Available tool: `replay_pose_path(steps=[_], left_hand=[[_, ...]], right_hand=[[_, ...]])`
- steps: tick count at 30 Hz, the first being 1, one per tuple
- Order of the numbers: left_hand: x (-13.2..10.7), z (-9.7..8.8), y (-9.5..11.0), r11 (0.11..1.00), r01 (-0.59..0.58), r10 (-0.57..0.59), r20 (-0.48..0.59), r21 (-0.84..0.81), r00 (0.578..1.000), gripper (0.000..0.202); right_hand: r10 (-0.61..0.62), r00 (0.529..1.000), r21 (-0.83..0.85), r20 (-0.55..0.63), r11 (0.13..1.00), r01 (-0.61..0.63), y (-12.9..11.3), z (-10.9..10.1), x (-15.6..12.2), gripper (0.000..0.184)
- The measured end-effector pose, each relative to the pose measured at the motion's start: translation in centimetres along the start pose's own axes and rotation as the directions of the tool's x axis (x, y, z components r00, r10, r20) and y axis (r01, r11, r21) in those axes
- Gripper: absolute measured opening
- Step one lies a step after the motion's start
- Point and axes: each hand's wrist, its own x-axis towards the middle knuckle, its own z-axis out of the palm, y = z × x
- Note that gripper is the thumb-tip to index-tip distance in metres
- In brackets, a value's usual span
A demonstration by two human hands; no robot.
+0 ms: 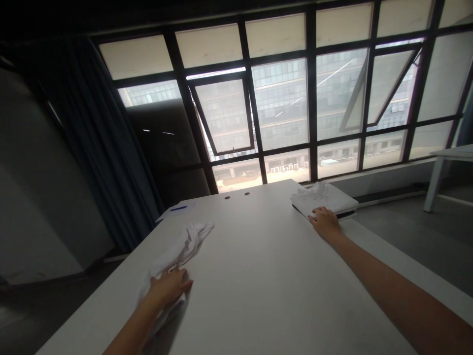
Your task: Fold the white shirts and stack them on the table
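A crumpled white cloth (190,241) lies stretched along the left side of the table, its near part smeared by motion. My left hand (170,287) is closed on the middle of it, thumb out to the right. At the table's right edge sits a stack of folded white cloths (328,196), with a dark layer under the white ones and a rumpled piece on top. My right hand (325,223) rests against the near left corner of this stack, fingers apart and lightly bent over its edge. Whether the cloths are garments I cannot tell.
The long white table (254,261) runs toward the windows, with two round dark grommets (237,195) near its far end. A paper with a blue pen (179,208) lies at the far left corner. A dark blue curtain (99,148) hangs left; another white table (436,177) stands right.
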Motion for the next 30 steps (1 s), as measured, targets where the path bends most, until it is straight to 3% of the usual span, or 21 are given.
replay_pose_path(steps=[2, 5, 8, 10, 15, 18, 21, 23, 25, 26, 27, 28, 29, 30], left_hand=[[-0.4, 0.6, 3.7, 0.998, -0.025, 0.026, -0.011, 0.057, 1.000, 0.028], [-1.4, 3.0, 10.0, 0.992, -0.108, 0.112, -0.066, 0.068, 0.992, 0.042], [-2.3, 4.9, 13.9, 0.994, -0.080, 0.091, -0.164, 0.075, 0.982, 0.051], [-2.7, 5.1, 14.4, 0.995, -0.098, 0.102, -0.156, 0.038, 0.982, 0.052], [-2.8, 4.6, 13.0, 0.992, -0.120, 0.114, -0.111, -0.045, 0.987, 0.053], [-2.6, 5.0, 13.1, 0.995, -0.098, 0.092, -0.135, -0.034, 0.986, 0.053], [-2.5, 5.4, 13.3, 0.993, -0.098, 0.083, -0.202, -0.064, 0.976, 0.050], [-2.4, 5.2, 12.9, 0.981, -0.112, 0.066, -0.262, -0.161, 0.963, 0.046], [-2.3, 4.7, 12.2, 0.933, -0.153, 0.050, -0.306, -0.325, 0.951, 0.043], [-2.2, 4.3, 11.9, 0.899, -0.182, 0.052, -0.315, -0.399, 0.948, 0.042], [-2.2, 4.0, 11.7, 0.867, -0.211, 0.064, -0.319, -0.452, 0.946, 0.041], [-2.3, 3.6, 11.7, 0.841, -0.244, 0.089, -0.323, -0.482, 0.942, 0.041], [-2.4, 3.2, 11.8, 0.823, -0.281, 0.122, -0.329, -0.494, 0.936, 0.042], [-2.5, 2.9, 12.0, 0.810, -0.313, 0.153, -0.336, -0.496, 0.929, 0.042]], right_hand=[[0.039, 0.999, -0.009, 0.018, 0.999, -0.038, -0.6, 0.3, 0.6, 0.040], [0.083, 0.996, -0.020, 0.035, 0.996, -0.082, -1.5, 0.8, 1.1, 0.037], [0.097, 0.994, -0.008, 0.055, 0.995, -0.097, -2.2, 0.7, 1.4, 0.026], [0.101, 0.993, 0.020, 0.058, 0.995, -0.102, -2.6, 0.0, 1.7, 0.023], [0.050, 0.998, 0.146, -0.045, 0.988, -0.043, -4.4, -2.7, 1.4, 0.033], [-0.056, 0.993, 0.224, -0.106, 0.971, 0.079, -7.0, -4.4, -1.0, 0.031], [-0.205, 0.970, 0.322, -0.131, 0.917, 0.237, -10.1, -6.8, -5.6, 0.025], [-0.444, 0.890, 0.539, -0.102, 0.727, 0.425, -11.6, -8.8, -9.0, 0.018], [-0.686, 0.726, 0.667, 0.047, 0.562, 0.488, -12.2, -10.8, -11.6, 0.012], [-0.764, 0.626, 0.702, 0.154, 0.531, 0.475, -12.2, -11.6, -12.5, 0.011], [-0.800, 0.536, 0.705, 0.270, 0.543, 0.455, -12.0, -12.2, -13.0, 0.011], [-0.793, 0.481, 0.676, 0.374, 0.588, 0.444, -11.7, -12.6, -13.3, 0.011], [-0.759, 0.470, 0.621, 0.451, 0.645, 0.445, -11.5, -12.8, -13.5, 0.011], [-0.715, 0.499, 0.555, 0.489, 0.697, 0.454, -11.3, -12.9, -13.5, 0.012]])
